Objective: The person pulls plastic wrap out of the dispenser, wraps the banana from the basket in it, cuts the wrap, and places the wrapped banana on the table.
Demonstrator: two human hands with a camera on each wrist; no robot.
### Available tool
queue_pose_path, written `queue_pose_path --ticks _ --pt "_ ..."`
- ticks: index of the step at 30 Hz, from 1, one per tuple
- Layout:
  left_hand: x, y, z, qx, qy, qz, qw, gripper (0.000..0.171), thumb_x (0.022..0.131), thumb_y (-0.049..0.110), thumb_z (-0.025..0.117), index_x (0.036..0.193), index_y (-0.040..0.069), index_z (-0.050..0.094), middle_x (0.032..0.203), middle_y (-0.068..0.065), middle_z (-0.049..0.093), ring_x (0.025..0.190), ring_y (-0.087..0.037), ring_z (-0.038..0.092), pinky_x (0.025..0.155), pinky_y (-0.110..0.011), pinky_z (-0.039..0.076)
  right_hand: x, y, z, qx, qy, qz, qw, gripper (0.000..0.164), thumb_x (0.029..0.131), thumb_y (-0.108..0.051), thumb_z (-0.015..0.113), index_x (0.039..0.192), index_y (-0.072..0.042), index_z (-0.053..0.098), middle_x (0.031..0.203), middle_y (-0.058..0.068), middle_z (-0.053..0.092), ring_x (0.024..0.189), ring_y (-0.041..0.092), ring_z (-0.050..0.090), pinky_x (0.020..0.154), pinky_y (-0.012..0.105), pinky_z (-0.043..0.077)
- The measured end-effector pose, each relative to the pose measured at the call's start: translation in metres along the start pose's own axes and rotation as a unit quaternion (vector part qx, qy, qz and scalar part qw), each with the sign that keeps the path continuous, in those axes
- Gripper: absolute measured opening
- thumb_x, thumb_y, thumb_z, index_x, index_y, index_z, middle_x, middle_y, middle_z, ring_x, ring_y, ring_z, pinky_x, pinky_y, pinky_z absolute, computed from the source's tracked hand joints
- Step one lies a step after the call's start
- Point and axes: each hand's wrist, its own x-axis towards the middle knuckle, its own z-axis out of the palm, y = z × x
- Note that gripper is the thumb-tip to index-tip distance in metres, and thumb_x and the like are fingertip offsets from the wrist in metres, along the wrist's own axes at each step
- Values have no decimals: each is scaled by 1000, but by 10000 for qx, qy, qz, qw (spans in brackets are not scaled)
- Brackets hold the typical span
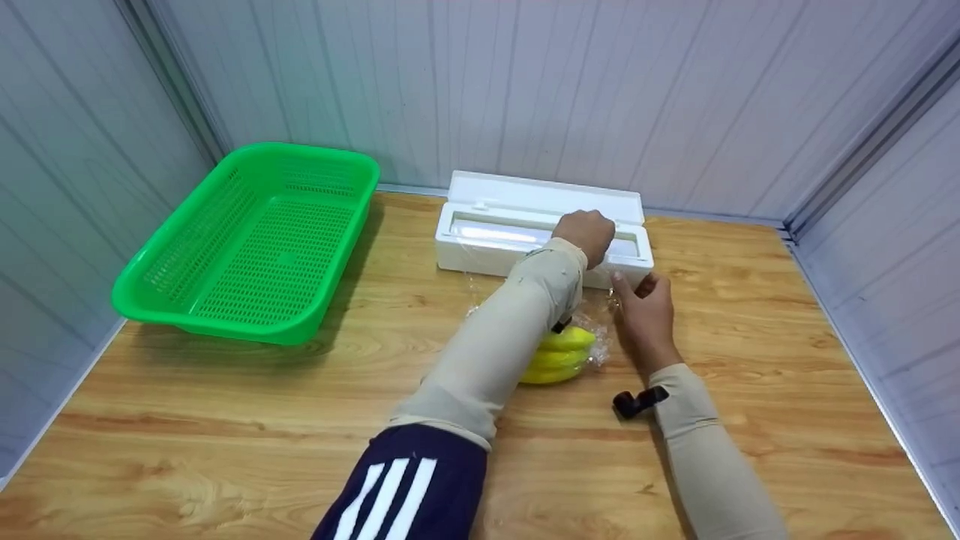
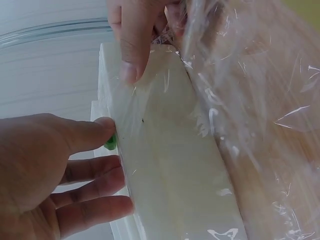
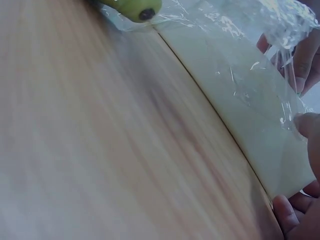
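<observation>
A white cling film dispenser [image 1: 480, 259] stands near the back wall, its lid tipped back. Over its top edge, my left hand [image 1: 589, 236] has thumb and fingers at a small green slide cutter [image 2: 110, 143]. My right hand [image 1: 649, 316] grips the dispenser's right end, thumb on the front face and fingers curled about the corner. Clear cling film [image 2: 270, 100] hangs down the front, crumpled towards the right hand. Yellow bananas [image 1: 555, 360] lie in the film before the dispenser, partly hidden by my left forearm.
A green plastic basket [image 1: 129, 296] sits on the left of the wooden table [image 1: 225, 442]. Pale panel walls [image 1: 510, 90] close in the back and both sides. My left forearm crosses over the bananas.
</observation>
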Motion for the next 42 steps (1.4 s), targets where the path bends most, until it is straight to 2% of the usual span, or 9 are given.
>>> queue_pose_path --ticks 10,15,20,24,30,37,39,42 --pt "-4 -4 -4 181 -85 20 9998 24 104 16 54 118 15 73 108 -1 74 93 -15 70 80 -30 58 3 0 6 -405 -59 -309 9987 71 94 -49 65 140 -2 36 132 18 50 122 27 50 105 36 40" --pt "-4 -6 -3 133 -144 0 9998 25 104 15 54 120 14 73 110 -2 73 96 -16 70 80 -30 58 4 1 7 -300 -150 -156 9993 73 94 -51 65 140 -4 35 136 18 49 124 27 50 107 35 40" --pt "-5 -12 -4 119 -158 -151 9997 24 103 14 56 119 13 73 111 -3 73 94 -16 71 78 -30 58 5 2 5 -120 -136 -109 9998 74 93 -53 65 141 -6 34 138 16 47 125 26 49 105 36 43" --pt "-5 -16 -3 46 -205 -228 9995 23 102 15 57 118 14 73 109 -3 73 92 -16 71 76 -31 58 5 3 6 204 -204 -43 9996 73 93 -49 66 142 -6 32 139 16 46 125 26 50 102 34 46" --pt "-4 -18 0 538 -262 -306 9977 23 102 20 55 117 19 73 107 1 73 91 -16 70 80 -35 57 4 4 10 542 -296 52 9981 71 93 -44 68 141 -6 32 139 17 46 124 27 51 100 33 48" --pt "-8 -23 -2 412 -261 -354 9982 25 102 18 55 119 17 73 111 -1 73 94 -17 70 80 -34 58 6 5 11 183 -157 -197 9995 67 95 -38 69 138 -2 34 136 18 49 122 26 51 101 34 46" --pt "-9 -26 -3 383 -268 -366 9982 24 101 18 56 119 16 73 111 -1 73 94 -16 70 79 -33 58 7 5 12 302 -175 -214 9992 66 94 -36 70 137 -1 34 135 19 49 120 26 52 101 34 46" --pt "-8 -31 -3 358 -255 -370 9983 23 101 17 58 118 15 73 110 -2 73 94 -16 70 79 -33 58 9 4 13 777 -288 -132 9965 65 94 -33 70 137 -2 33 135 18 46 120 27 51 99 33 48"
